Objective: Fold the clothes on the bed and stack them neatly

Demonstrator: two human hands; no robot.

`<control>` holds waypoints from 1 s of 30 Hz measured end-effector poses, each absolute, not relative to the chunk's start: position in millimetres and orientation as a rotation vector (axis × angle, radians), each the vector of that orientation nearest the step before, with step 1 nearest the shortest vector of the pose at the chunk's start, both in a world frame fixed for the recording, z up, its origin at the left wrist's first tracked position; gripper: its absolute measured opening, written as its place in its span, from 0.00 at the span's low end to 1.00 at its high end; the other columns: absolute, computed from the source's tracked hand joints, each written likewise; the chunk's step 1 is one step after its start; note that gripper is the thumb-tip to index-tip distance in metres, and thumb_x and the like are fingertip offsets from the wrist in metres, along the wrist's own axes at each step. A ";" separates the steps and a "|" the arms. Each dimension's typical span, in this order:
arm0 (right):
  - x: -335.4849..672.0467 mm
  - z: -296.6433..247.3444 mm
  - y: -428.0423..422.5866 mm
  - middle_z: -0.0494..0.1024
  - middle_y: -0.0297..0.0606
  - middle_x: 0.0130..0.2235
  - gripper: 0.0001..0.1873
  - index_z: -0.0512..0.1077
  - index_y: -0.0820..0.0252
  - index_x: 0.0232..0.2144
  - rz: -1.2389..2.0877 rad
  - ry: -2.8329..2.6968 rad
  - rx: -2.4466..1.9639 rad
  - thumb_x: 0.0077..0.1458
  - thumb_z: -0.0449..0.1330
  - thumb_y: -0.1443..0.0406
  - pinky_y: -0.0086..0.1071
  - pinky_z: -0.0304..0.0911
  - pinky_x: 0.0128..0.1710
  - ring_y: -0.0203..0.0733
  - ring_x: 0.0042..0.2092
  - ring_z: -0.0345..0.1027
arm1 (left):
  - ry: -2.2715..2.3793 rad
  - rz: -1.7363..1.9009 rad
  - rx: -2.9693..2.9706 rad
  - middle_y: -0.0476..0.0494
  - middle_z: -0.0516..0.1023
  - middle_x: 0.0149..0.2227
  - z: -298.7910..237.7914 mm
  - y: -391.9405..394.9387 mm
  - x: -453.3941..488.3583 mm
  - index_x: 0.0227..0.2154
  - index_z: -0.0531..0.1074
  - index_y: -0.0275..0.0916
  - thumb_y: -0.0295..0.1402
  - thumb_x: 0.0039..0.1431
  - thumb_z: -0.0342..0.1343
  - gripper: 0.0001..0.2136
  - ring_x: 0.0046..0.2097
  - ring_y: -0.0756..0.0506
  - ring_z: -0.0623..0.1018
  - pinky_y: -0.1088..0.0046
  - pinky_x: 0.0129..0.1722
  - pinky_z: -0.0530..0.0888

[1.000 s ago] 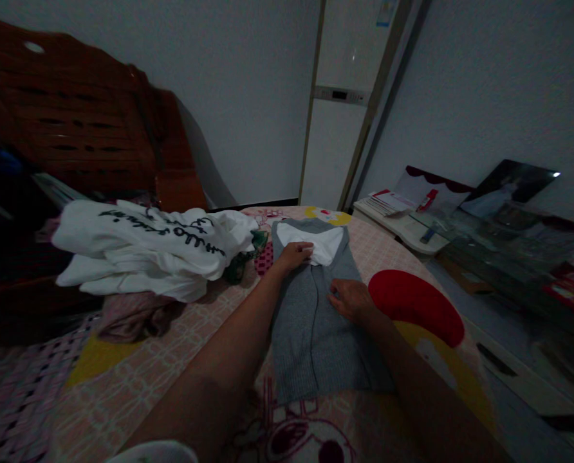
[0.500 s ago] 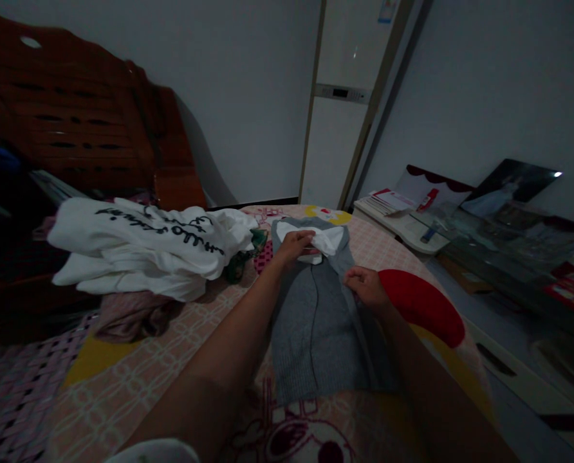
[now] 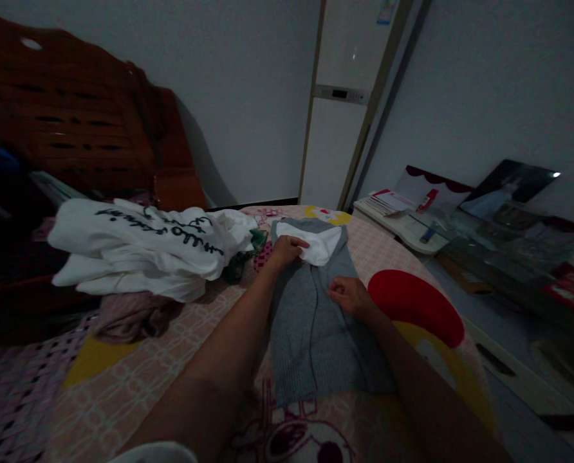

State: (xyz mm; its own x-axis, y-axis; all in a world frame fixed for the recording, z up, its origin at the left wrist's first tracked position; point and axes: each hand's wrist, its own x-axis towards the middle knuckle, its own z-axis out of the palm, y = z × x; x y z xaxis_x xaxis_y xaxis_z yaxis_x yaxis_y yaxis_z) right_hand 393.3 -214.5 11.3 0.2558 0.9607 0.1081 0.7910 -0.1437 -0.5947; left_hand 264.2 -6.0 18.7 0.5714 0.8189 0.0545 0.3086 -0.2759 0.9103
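Perhaps for steadiness, my left hand (image 3: 287, 251) lies half-curled at white cloth (image 3: 324, 247), my right hand (image 3: 353, 296) curled over the grey garment (image 3: 291, 337); grips unclear.

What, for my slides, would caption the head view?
Left hand on white fabric at the far end of a grey garment, right hand over its middle, white clothing alongside.

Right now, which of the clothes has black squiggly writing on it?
The bunched white garment on the left. The grey garment under the right hand shows no writing, nor does what's visible of the brownish-pink cloth.
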 end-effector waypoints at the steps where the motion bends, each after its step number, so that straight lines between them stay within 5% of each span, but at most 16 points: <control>1: 392.6 11.2 -214.8 0.73 0.32 0.23 0.07 0.75 0.60 0.28 0.395 -1.588 -1.985 0.52 0.61 0.62 0.28 0.53 0.27 0.36 0.26 0.65 | 0.941 0.633 1.885 0.44 0.83 0.29 21.7 -5.9 261.6 0.41 0.82 0.35 0.19 0.45 0.54 0.20 0.28 0.49 0.77 0.77 0.31 0.72; 8: 390.4 10.4 -217.2 0.79 0.38 0.29 0.15 0.78 0.60 0.34 0.174 -1.580 -1.942 0.61 0.55 0.57 0.32 0.62 0.33 0.41 0.32 0.72 | 1.090 0.436 2.158 0.44 0.83 0.31 30.1 -8.8 251.3 0.43 0.82 0.36 0.20 0.49 0.57 0.18 0.33 0.47 0.80 0.75 0.39 0.74; 11: 393.1 4.1 -215.8 0.80 0.48 0.46 0.18 0.77 0.61 0.46 0.001 -1.662 -1.872 0.62 0.53 0.58 0.39 0.66 0.48 0.48 0.47 0.73 | 1.157 0.499 2.270 0.41 0.83 0.37 27.4 -8.8 253.9 0.38 0.82 0.36 0.22 0.50 0.59 0.13 0.41 0.44 0.81 0.72 0.46 0.74; 15: 393.7 -8.6 -212.4 0.63 0.51 0.65 0.28 0.65 0.60 0.62 -0.021 -1.893 -1.925 0.64 0.52 0.55 0.50 0.54 0.63 0.53 0.66 0.56 | 1.127 0.755 2.386 0.35 0.80 0.46 27.9 -10.5 256.0 0.36 0.81 0.34 0.24 0.53 0.58 0.09 0.50 0.41 0.78 0.65 0.54 0.71; 19: 391.6 -11.6 -211.7 0.58 0.51 0.68 0.31 0.58 0.62 0.67 0.037 -2.001 -2.038 0.66 0.48 0.54 0.50 0.47 0.67 0.52 0.69 0.50 | 0.761 0.998 2.432 0.36 0.76 0.54 31.3 -20.7 264.4 0.41 0.79 0.37 0.27 0.60 0.53 0.11 0.56 0.42 0.73 0.62 0.60 0.67; 24: 391.6 -9.6 -212.5 0.58 0.50 0.68 0.32 0.59 0.61 0.67 0.015 -2.026 -2.051 0.67 0.47 0.52 0.50 0.47 0.67 0.52 0.69 0.49 | 0.421 0.631 2.543 0.38 0.73 0.59 17.8 -38.2 281.6 0.53 0.73 0.40 0.32 0.62 0.52 0.17 0.62 0.41 0.69 0.62 0.63 0.63; 30: 390.8 -8.8 -212.8 0.57 0.52 0.68 0.32 0.59 0.64 0.66 0.017 -2.033 -2.056 0.67 0.47 0.53 0.49 0.46 0.67 0.52 0.69 0.48 | 0.468 0.470 2.580 0.32 0.70 0.61 0.8 -36.4 283.3 0.50 0.74 0.36 0.35 0.63 0.51 0.16 0.63 0.35 0.68 0.56 0.63 0.59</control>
State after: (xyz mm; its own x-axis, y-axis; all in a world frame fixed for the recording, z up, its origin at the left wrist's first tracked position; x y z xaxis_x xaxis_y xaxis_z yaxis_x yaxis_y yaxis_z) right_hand 390.8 -212.8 -8.8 0.0264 0.9858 0.1659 0.9828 0.0047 -0.1846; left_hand 283.3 -36.4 0.8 0.8830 0.4022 0.2419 0.2399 -0.8297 0.5041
